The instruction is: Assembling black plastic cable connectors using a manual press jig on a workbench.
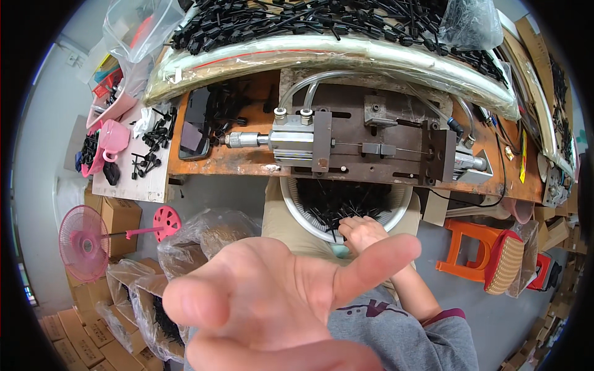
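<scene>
Bench edge (235, 166) overhangs basket (297, 204); narrow gap above.

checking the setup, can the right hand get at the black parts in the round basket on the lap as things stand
Probably yes: the right hand already rests at the near rim of the round basket, with the black parts just beyond its fingers. The raised left hand does not block it.

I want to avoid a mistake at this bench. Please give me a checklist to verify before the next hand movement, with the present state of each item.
1. Right hand in the white basket of black parts: ok, fingers rest on them.
2. Part actually gripped: cannot tell, fingertips hidden.
3. Left hand free: ok, open, raised close to the camera, holding nothing.
4. View of the bench: not ok, left hand blocks the lower picture.
5. Metal fixture slot unobstructed: cannot tell.
</scene>
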Motion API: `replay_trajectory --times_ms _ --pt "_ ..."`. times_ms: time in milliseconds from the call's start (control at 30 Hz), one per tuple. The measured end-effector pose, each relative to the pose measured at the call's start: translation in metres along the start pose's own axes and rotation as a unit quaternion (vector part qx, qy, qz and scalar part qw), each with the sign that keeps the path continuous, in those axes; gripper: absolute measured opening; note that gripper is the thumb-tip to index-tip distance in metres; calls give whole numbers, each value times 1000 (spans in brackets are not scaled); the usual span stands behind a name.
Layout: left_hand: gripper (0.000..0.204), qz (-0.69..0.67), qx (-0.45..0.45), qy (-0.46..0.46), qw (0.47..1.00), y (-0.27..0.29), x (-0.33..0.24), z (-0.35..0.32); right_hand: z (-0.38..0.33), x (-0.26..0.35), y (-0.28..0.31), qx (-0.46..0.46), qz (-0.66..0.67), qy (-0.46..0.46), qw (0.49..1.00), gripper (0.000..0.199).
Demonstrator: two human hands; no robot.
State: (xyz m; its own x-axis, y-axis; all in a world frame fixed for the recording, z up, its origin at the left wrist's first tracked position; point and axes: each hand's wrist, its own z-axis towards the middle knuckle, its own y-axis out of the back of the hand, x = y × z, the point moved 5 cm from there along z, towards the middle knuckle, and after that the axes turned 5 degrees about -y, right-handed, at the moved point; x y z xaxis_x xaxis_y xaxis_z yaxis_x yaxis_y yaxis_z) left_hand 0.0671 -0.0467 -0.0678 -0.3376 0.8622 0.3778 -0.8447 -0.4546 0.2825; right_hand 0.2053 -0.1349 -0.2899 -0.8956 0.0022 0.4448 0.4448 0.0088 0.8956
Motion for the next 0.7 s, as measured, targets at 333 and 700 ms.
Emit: replay_trajectory --times_ms 333,700 --pt "100 80 29 -88 993 22 10 -5 -2 -10 -11 26 -13 -26 999 13" --pt "46 -347 -116 37 930 -2 10 30 0 -12 -5 41 -12 -84 996 25"
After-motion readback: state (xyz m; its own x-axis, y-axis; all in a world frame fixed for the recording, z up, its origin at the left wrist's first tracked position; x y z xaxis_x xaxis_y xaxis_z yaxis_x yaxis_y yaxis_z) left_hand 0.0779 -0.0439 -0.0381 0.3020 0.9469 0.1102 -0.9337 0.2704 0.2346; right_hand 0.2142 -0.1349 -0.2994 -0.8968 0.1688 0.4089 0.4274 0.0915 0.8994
